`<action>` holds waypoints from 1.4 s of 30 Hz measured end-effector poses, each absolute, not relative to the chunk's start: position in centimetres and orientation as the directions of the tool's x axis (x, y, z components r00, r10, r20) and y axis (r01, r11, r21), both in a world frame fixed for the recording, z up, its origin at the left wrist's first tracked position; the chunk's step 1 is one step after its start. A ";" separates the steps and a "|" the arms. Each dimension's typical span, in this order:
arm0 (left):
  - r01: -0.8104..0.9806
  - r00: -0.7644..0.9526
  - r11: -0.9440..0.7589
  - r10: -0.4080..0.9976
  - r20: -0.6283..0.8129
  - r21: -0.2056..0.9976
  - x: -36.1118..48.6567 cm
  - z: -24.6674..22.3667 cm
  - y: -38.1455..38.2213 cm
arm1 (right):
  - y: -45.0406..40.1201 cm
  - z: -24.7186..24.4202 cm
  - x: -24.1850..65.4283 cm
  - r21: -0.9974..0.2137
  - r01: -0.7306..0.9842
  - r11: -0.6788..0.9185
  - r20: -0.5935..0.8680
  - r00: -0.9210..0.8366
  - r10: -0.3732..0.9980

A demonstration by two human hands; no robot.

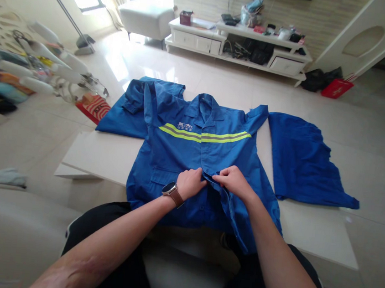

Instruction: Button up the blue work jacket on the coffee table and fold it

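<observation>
A blue work jacket with a yellow-and-grey reflective stripe lies spread front up, collar away from me. Its upper front is closed, while the lower front gapes open. My left hand, with a watch on the wrist, is closed on the front edge near the middle. Just to its right, my right hand pinches the other flap's edge, fingers closed. Folded blue cloth lies under the jacket's left sleeve side, and another blue piece lies to the right.
The garments rest on a low white table. Beyond it stand a white TV cabinet with small items and a white stool. A red bag sits on the floor at the right back. A white rack is at left.
</observation>
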State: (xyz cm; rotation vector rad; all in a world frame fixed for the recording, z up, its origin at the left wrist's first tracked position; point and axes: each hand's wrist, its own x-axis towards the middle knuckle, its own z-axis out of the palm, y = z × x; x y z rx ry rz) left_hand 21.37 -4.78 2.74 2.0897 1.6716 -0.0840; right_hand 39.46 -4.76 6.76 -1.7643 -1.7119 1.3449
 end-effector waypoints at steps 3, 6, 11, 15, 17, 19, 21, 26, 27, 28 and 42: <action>0.944 0.227 -0.137 0.930 -0.290 0.301 21.4 3.0 -4.5 | -4.7 6.4 39.5 -0.788 0.583 -0.197 -0.351 -0.163 0.922; 0.937 0.230 -0.143 0.939 -0.254 0.318 21.3 3.1 -4.3 | -4.5 6.0 39.6 -0.799 0.580 -0.160 -0.244 -0.070 0.967; 0.937 0.225 -0.144 0.946 -0.233 0.320 21.1 2.8 -4.1 | -4.4 6.1 39.8 -0.698 0.699 -0.154 -0.142 0.077 0.987; 0.919 0.231 -0.108 0.927 -0.295 0.379 20.8 2.2 -3.6 | -4.8 6.6 39.4 -0.450 0.886 -0.113 -0.151 0.049 0.987; 0.907 0.225 -0.088 0.928 -0.298 0.411 20.7 2.1 -3.4 | -5.1 6.7 39.0 -0.394 0.919 0.008 -0.095 -0.049 0.994; 0.896 0.222 -0.078 0.931 -0.290 0.437 20.7 2.1 -3.3 | -5.3 6.5 38.4 -0.397 0.900 0.179 -0.045 -0.213 0.976; 0.889 0.225 -0.078 0.932 -0.284 0.451 20.8 2.2 -3.3 | -5.4 6.1 37.7 -0.396 0.871 0.292 -0.052 -0.338 0.940; 0.882 0.225 -0.095 0.946 -0.235 0.461 20.7 2.4 -3.5 | -5.9 5.6 36.2 -0.307 0.887 0.345 -0.086 -0.386 0.918; 0.879 0.229 -0.097 0.945 -0.235 0.466 20.6 2.4 -3.5 | -6.0 5.7 36.0 -0.297 0.886 0.357 -0.076 -0.394 0.916; 0.875 0.238 -0.102 0.942 -0.237 0.474 20.6 2.5 -3.5 | -6.0 5.7 35.8 -0.287 0.884 0.370 -0.069 -0.404 0.912; 0.793 0.296 -0.148 0.942 -0.161 0.590 20.3 2.5 -3.1 | -5.2 4.9 36.3 -0.191 0.954 0.229 -0.143 -0.258 0.956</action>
